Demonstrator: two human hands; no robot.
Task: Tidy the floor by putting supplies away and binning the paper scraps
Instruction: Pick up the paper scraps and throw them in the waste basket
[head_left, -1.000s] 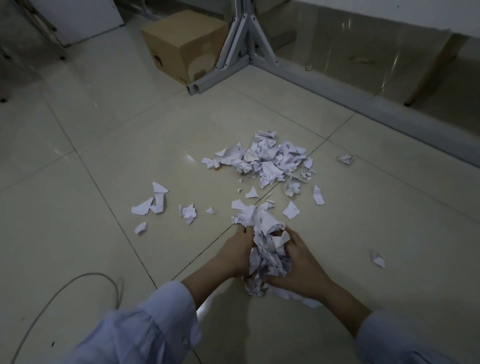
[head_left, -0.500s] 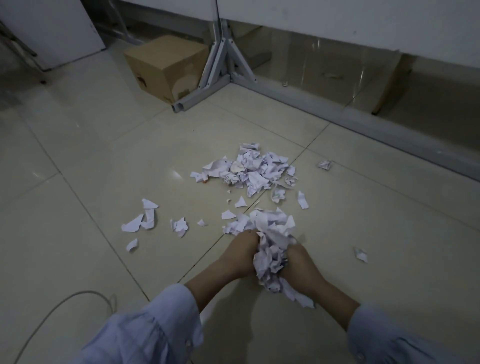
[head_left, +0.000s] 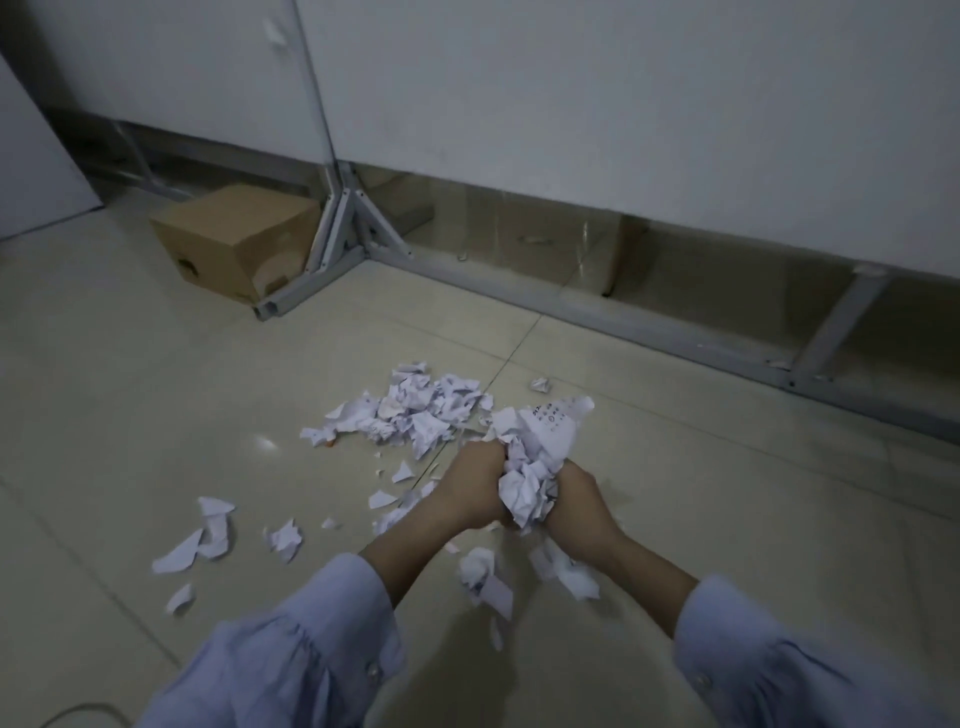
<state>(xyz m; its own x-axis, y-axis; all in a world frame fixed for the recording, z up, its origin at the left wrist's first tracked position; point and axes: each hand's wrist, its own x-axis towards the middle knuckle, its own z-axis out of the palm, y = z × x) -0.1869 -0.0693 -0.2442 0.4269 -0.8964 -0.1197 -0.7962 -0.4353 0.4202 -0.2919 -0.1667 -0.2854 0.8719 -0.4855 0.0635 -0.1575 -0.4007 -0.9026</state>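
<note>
Nearest are 2 light blue sleeves, the left sleeve and the right sleeve, and at the bottom left corner a thin pale cable curves on the floor, which has large glossy beige tiles. Just below the wrists are 2 crumpled white pieces; I cannot tell if they lie on the floor or are in the air. Above them the left hand and the right hand are close together, both with fingers curled, and they squeeze a bundle of paper scraps from the 2 sides; the paper sticks out above and below the hands and hides the fingertips. To the left, several loose scraps lie apart from each other on the tiles. Just beyond the hands is the bigger pile of scraps, partly covered by the left hand and the bundle, and 1 single scrap lies near its far right side. Farther away a brown cardboard box stands beside the corner of a grey metal frame, which runs along the floor to the right. On this frame stand white panels, and they close the room at the back. The light is dim.
</note>
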